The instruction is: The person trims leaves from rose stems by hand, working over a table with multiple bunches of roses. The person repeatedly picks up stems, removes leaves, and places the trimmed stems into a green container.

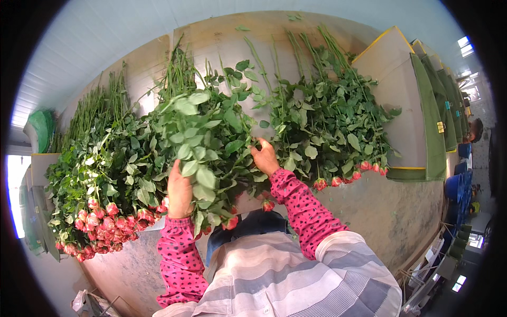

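Observation:
My left hand [180,192] is at a raised bunch of leafy rose stems [194,138], its fingers partly hidden by the leaves and apparently closed around them. Red rose heads [230,223] hang from the lower end of these stems, close to my body. My right hand [265,157] reaches into the foliage from the right, thumb and forefinger at a thin stem; whether they pinch it is unclear. To the left lies a large pile of roses with pink-red heads [109,224]. A smaller group of roses [328,119] lies to the right, cut stems pointing away from me.
The stems rest on a worktable [263,43]. At right stand upright partition boards [400,99] with green cloth [429,119] and a yellow clip [441,127]. Farther right are blue buckets [455,186] and a person's head [476,130]. Green netting [41,128] stands at far left.

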A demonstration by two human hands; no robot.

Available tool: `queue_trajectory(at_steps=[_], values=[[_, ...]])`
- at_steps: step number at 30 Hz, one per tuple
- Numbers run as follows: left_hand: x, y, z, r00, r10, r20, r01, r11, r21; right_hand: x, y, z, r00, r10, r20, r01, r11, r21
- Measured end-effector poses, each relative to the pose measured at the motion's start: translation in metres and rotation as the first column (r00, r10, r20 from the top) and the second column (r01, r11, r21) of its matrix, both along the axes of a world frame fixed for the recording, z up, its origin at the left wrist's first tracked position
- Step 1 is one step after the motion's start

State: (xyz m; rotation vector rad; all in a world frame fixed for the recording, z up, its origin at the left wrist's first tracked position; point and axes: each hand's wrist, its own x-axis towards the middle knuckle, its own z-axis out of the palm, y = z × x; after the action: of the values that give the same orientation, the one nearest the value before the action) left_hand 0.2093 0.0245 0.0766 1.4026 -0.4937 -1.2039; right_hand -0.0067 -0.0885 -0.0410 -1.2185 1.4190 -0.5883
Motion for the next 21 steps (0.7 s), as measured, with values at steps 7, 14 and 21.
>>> queue_trajectory(at_steps=[7, 14, 21], values=[[-0.049, -0.042, -0.029, 0.980, -0.055, -0.193, 0.066, 0.996, 0.053, -0.011, 0.019, 0.033, 0.943, 0.013, 0.333, 0.011, 0.997, -0.072], [-0.064, -0.068, -0.067, 0.985, -0.146, -0.088, 0.162, 0.960, 0.230, 0.001, 0.031, 0.030, 0.778, -0.059, 0.626, -0.061, 0.984, 0.169], [-0.062, -0.063, -0.083, 0.961, -0.093, -0.259, 0.150, 0.966, 0.209, -0.005, 0.033, 0.016, 0.792, 0.077, 0.605, -0.147, 0.987, 0.066]])
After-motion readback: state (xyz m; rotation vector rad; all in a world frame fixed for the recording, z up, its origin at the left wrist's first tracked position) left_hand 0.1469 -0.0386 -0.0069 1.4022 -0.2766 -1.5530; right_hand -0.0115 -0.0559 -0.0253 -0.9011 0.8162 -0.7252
